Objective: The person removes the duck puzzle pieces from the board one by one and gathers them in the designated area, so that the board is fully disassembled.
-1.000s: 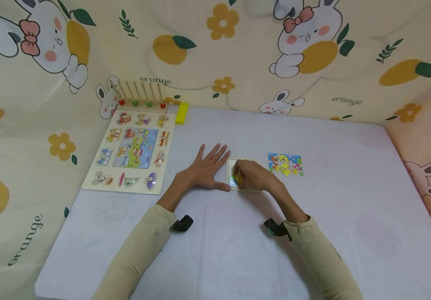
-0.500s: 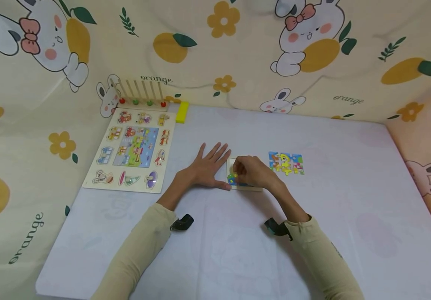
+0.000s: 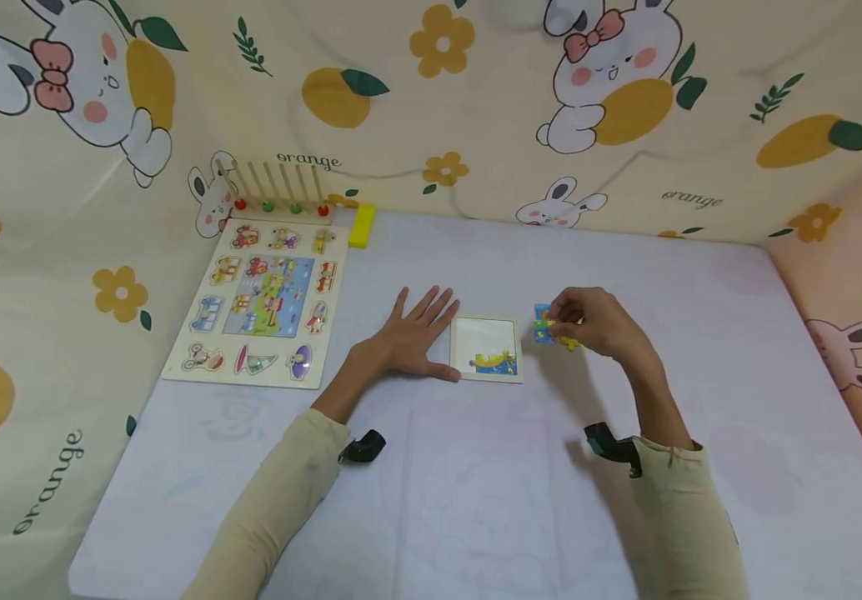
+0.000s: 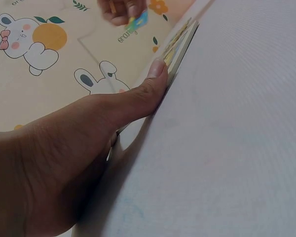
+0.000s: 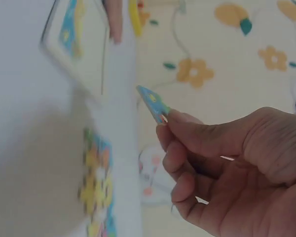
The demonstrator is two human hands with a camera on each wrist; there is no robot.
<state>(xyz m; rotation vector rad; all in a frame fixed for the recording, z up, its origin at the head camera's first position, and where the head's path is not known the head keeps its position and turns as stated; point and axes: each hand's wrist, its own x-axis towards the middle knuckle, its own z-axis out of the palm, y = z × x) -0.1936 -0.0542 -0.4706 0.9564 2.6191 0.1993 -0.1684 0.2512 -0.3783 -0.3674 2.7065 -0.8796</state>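
My left hand [image 3: 416,340] lies flat with spread fingers on the table, its thumb touching the left edge of a small white puzzle tray [image 3: 479,329]. In the left wrist view, the thumb [image 4: 155,81] rests against that tray's side. A few joined puzzle pieces [image 3: 497,363] lie in the tray's lower right. My right hand [image 3: 599,323] pinches a blue-green jigsaw piece [image 5: 153,102] between thumb and forefinger, raised above the table. Beneath it, right of the tray, lies a group of colorful jigsaw pieces [image 5: 99,185], mostly hidden by the hand in the head view.
A large picture-puzzle board [image 3: 179,367] stands at the left of the table. Behind it is a wooden peg rack [image 3: 281,210] with red and green beads, and a yellow block [image 3: 361,227] beside that. Patterned cloth [image 3: 401,117] hangs at the back.
My right hand has moved right from over the tray to above the loose pieces, carrying a jigsaw piece. The tray's lower-left corner is now bare. My left hand has stayed put.
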